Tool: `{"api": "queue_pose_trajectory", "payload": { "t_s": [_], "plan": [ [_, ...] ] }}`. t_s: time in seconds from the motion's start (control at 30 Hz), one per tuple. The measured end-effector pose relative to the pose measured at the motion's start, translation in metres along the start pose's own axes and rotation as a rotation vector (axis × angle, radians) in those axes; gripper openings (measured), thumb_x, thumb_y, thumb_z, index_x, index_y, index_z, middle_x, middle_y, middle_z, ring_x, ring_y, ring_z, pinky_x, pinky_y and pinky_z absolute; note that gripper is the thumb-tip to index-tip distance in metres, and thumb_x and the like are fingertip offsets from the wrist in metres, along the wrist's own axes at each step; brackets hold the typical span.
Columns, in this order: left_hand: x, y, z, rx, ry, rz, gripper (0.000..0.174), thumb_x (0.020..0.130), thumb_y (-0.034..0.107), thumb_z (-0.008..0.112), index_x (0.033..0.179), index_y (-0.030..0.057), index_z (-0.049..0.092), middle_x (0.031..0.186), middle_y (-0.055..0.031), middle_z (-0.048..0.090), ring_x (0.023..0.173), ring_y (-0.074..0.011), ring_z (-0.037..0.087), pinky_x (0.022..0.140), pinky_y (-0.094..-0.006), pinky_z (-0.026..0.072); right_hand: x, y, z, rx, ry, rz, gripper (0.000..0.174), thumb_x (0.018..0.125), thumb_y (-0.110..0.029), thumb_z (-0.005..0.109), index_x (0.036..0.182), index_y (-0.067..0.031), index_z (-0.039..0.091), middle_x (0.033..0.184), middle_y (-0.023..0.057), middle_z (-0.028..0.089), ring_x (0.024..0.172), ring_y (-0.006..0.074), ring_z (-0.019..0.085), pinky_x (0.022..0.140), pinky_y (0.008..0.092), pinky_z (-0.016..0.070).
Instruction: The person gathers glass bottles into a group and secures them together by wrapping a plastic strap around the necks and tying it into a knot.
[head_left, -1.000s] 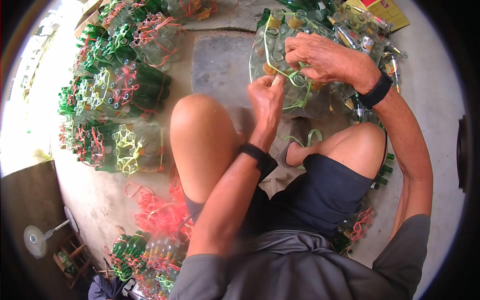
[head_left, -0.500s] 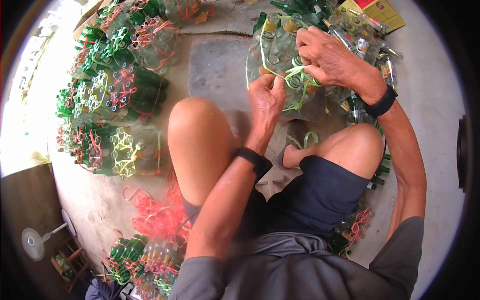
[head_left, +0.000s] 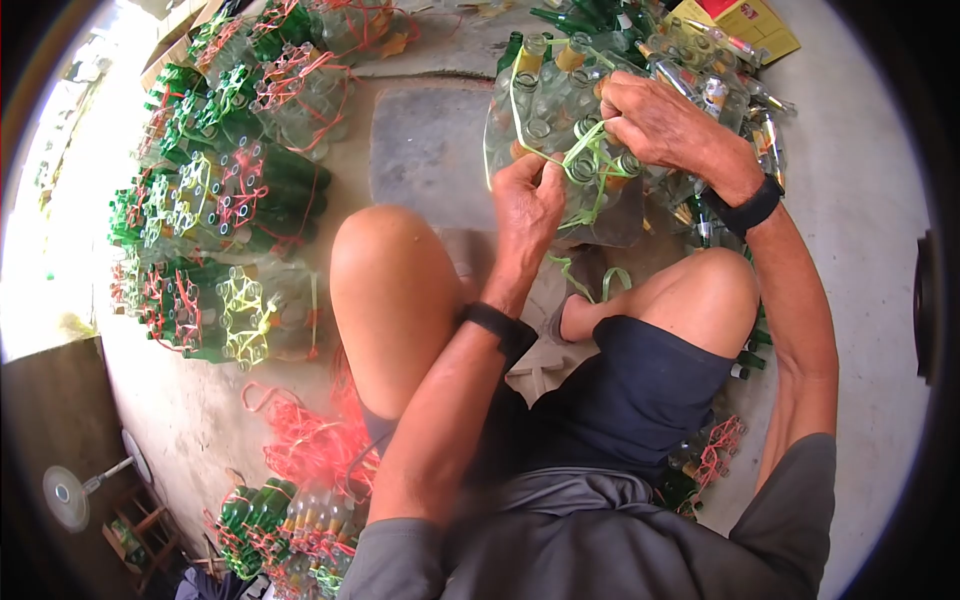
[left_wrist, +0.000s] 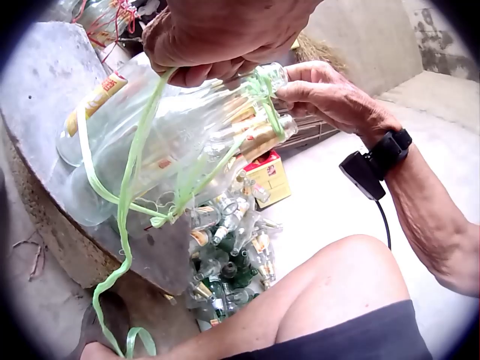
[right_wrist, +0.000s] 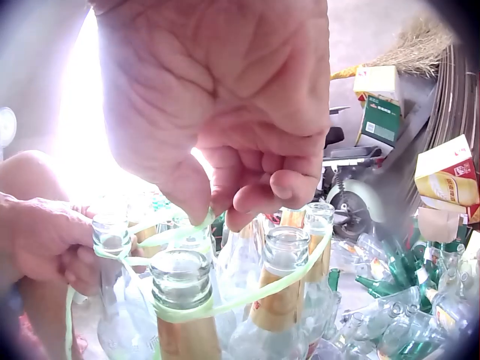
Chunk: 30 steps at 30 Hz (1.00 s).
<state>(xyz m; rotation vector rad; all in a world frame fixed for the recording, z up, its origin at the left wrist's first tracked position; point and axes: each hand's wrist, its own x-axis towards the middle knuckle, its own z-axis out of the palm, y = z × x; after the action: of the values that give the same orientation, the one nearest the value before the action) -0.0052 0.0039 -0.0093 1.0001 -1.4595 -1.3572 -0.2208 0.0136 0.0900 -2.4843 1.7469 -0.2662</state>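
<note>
In front of me stands a bundle of clear glass bottles (head_left: 540, 105), several with gold neck labels, with light green plastic strap (head_left: 515, 100) around and between their necks. At the near left of the bundle my left hand (head_left: 528, 210) pinches the strap between thumb and fingers; a long tail hangs from it in the left wrist view. My right hand (head_left: 665, 125) is over the right side of the necks. Its thumb and forefinger pinch a piece of the same strap (right_wrist: 180, 234) just above the bottle mouths, the other fingers curled.
Strapped bottle bundles (head_left: 225, 190) stand in rows at the left. Loose bottles (left_wrist: 232, 247) lie beyond the bundle, by a yellow box (head_left: 740, 30). A grey slab (head_left: 425, 150) lies under the bundle. Red strap (head_left: 310, 430) is heaped by my left knee (head_left: 390, 260).
My right hand has shifted right, away from my left hand, drawing green strands up between the necks. The left hand keeps its pinch at the same bottle. The head view has swung slightly.
</note>
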Motion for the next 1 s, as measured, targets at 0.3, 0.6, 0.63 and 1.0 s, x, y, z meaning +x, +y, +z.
{"api": "queue_pose_trajectory", "payload": {
  "t_s": [0.3,0.6,0.63,1.0],
  "plan": [
    [-0.001,-0.003,0.002,-0.047,-0.014,-0.048,0.026,0.098,0.013,0.066,0.085,-0.0089,0.066,0.064,0.0028,0.053,0.063,-0.0054,0.045,0.054,-0.0306,0.0388,0.005,0.004,0.002,-0.012,-0.017,0.044,0.015,0.096,-0.016,0.057,0.097,-0.002,0.057,0.098,0.0199,0.062,0.098,0.0416,0.061,0.088,0.0493,0.0489],
    [-0.003,0.002,0.002,-0.076,-0.02,-0.07,0.025,0.099,0.013,0.065,0.086,-0.0081,0.067,0.066,0.0045,0.055,0.064,-0.0051,0.045,0.054,-0.0296,0.038,0.024,-0.02,-0.016,0.265,-0.168,0.334,0.018,0.095,-0.013,0.055,0.086,0.0021,0.058,0.064,0.0192,0.064,0.056,0.0343,0.068,0.058,0.0464,0.0538],
    [-0.003,0.002,0.002,-0.09,-0.016,-0.073,0.025,0.099,0.013,0.065,0.086,-0.0078,0.067,0.066,0.0047,0.055,0.063,-0.0051,0.045,0.054,-0.0295,0.0377,0.024,-0.019,-0.014,0.267,-0.168,0.336,0.018,0.095,-0.013,0.055,0.086,0.0021,0.058,0.064,0.0192,0.064,0.056,0.0343,0.068,0.058,0.0464,0.0538],
    [-0.004,0.001,0.004,-0.19,-0.008,-0.127,0.027,0.099,0.011,0.065,0.077,-0.0044,0.063,0.065,0.0075,0.049,0.06,-0.0035,0.041,0.05,-0.0277,0.0317,0.04,-0.016,-0.009,0.404,-0.261,0.499,0.019,0.097,-0.01,0.054,0.088,0.006,0.062,0.058,0.0123,0.062,0.043,0.0197,0.065,0.036,0.0318,0.0483]
  ]
}}
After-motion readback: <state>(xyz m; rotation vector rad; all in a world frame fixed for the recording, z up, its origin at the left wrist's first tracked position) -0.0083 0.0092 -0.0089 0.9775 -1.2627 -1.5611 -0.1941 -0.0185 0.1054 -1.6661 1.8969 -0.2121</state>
